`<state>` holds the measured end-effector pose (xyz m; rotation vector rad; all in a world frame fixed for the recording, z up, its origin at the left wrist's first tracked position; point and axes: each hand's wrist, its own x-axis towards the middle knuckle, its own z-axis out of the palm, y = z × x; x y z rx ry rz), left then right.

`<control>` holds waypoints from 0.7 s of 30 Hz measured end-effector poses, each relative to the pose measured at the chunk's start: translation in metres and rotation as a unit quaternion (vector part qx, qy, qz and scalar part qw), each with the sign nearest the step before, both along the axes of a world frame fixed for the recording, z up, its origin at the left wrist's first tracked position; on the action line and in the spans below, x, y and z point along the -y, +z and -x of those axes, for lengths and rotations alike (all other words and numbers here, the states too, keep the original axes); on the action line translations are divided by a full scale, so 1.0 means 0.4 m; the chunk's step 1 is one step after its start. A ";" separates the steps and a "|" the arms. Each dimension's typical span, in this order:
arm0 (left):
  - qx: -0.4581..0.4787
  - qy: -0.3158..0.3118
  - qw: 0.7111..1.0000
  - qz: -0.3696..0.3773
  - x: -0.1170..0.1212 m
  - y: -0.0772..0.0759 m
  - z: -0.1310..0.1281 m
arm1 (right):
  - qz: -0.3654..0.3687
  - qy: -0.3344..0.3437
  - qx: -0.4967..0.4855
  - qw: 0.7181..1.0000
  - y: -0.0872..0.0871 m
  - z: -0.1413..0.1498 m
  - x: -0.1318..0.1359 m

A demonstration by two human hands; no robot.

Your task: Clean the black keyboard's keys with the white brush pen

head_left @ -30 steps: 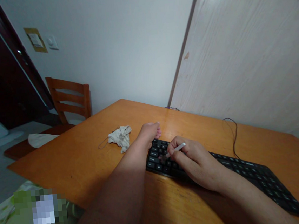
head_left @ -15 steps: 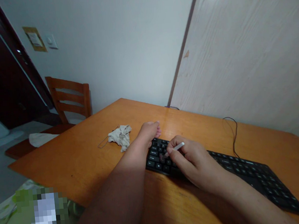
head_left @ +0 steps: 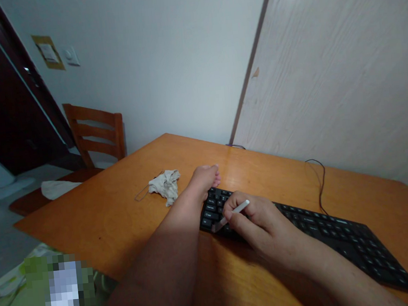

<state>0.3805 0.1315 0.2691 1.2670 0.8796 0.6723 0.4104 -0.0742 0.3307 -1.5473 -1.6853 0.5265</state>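
Cloth [head_left: 166, 184] lies near left hand [head_left: 207, 177], grip unclear; right hand [head_left: 257, 220], gripping brush [head_left: 243, 206], overlaps keyboard [head_left: 346, 245].

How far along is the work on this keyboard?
Done: the keyboard is laid out on the table. In hand: the right hand holds a small brush at its near left corner. Left: probably its right-hand stretch, where no brush is working; which parts are already clean, I can't tell.

The right hand [head_left: 257, 222] held a small brush [head_left: 231, 215] against the keyboard [head_left: 327, 237], right of the left hand [head_left: 206, 179].
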 end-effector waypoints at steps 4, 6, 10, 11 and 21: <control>-0.002 0.000 1.000 0.002 0.000 0.002 0.000 | -0.026 -0.034 -0.008 0.999 -0.001 -0.005 -0.002; -0.003 -0.002 1.000 0.003 -0.001 0.002 -0.001 | -0.028 -0.037 0.013 0.999 -0.003 -0.006 -0.003; -0.006 -0.003 1.000 0.003 -0.001 0.003 -0.001 | -0.008 -0.002 0.006 1.000 -0.008 -0.003 -0.002; -0.007 -0.003 1.000 0.003 0.000 0.004 -0.001 | -0.009 -0.003 -0.002 1.000 -0.009 -0.002 -0.001; -0.006 -0.004 1.000 0.000 0.001 0.004 -0.001 | -0.066 -0.087 -0.013 0.994 0.004 -0.057 -0.009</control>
